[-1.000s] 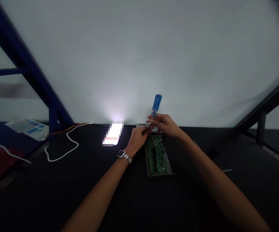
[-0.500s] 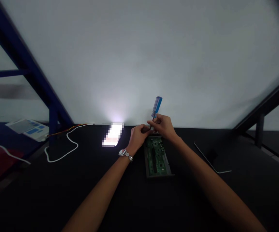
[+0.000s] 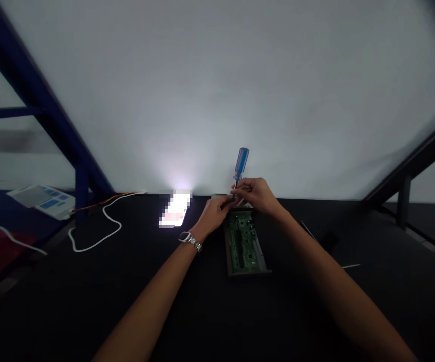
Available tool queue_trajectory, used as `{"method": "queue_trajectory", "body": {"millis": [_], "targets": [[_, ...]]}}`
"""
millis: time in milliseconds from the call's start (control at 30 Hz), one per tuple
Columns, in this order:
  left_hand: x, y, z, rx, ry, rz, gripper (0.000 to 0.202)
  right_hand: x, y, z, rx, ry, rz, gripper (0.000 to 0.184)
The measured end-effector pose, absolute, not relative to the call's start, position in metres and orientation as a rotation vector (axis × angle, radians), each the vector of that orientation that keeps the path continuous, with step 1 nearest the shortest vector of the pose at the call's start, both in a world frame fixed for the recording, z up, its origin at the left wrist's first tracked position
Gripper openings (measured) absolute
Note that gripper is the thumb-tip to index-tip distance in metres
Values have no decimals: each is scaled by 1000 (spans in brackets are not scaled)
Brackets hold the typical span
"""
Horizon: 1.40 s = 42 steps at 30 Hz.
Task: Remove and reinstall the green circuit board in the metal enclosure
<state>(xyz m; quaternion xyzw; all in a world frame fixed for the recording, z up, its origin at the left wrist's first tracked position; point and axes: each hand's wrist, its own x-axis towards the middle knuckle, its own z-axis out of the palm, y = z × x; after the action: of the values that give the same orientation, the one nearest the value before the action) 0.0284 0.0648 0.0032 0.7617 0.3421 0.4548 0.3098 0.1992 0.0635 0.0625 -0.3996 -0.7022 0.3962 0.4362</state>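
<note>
A green circuit board (image 3: 244,242) lies in a grey tray-like casing (image 3: 248,272) on the dark table, long side pointing away from me. My right hand (image 3: 257,196) is closed around the shaft of a blue-handled screwdriver (image 3: 240,162), which stands nearly upright over the far end of the board. My left hand (image 3: 213,213), with a wristwatch (image 3: 189,241), is pinched at the screwdriver's lower shaft near the board's far left corner. The tip is hidden by my fingers.
A bright, pixelated lit object (image 3: 176,209) sits left of my hands. A white cable (image 3: 97,231) loops across the table toward a blue frame post (image 3: 84,188). A thin metal rod (image 3: 328,251) lies to the right. A white wall stands close behind the table.
The screwdriver handle tilted right, then came back to nearly upright and slightly left. Both hands stayed at the board's far end with small shifts.
</note>
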Motion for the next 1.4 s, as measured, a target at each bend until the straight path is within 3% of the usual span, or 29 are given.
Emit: {"method": "queue_trajectory", "body": {"millis": [300, 533, 733, 1400], "targets": [[37, 59, 2, 1871, 1126, 1391, 18, 182, 57, 47, -1044, -1612, 537, 31], [34, 53, 7, 2067, 1080, 1322, 24, 188, 58, 54, -1031, -1708, 874, 34], [33, 53, 6, 2116, 1038, 1255, 26, 196, 56, 64, -1049, -1779, 990, 25], [32, 57, -1, 1959, 1112, 1341, 16, 186, 62, 55, -1028, -1686, 713, 39]]}}
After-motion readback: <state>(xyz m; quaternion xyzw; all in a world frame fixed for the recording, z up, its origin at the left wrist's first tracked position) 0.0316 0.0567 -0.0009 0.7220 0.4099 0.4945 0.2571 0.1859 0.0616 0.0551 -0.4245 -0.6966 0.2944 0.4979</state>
